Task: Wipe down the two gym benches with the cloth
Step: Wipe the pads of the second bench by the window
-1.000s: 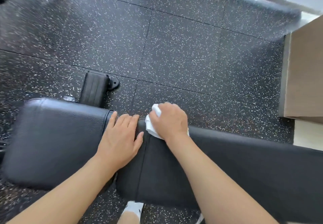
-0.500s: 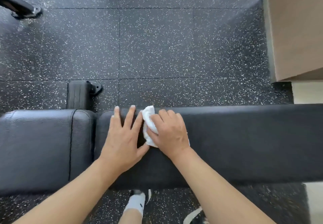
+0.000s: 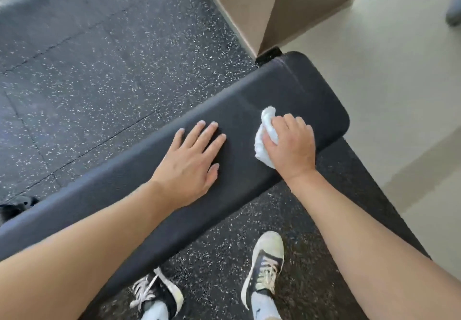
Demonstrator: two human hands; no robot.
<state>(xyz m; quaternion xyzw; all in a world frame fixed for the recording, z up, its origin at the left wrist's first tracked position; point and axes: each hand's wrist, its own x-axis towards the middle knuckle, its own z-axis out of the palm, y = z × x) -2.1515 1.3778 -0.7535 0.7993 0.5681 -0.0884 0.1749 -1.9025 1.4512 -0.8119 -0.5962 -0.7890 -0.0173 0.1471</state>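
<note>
Right hand (image 3: 289,145) slid crumpled white cloth (image 3: 265,132) along bench (image 3: 299,90).

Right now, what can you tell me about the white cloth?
The cloth is white and looks soft, scrunched into a loose wad rather than folded flat. The right hand grips it and presses it onto the dark padded top of the bench, near the bench's rounded end. One bunched tip pokes out past the fingertips, and another corner sticks out beside the wrist. The left hand lies flat on the bench beside it, not touching it.
</note>
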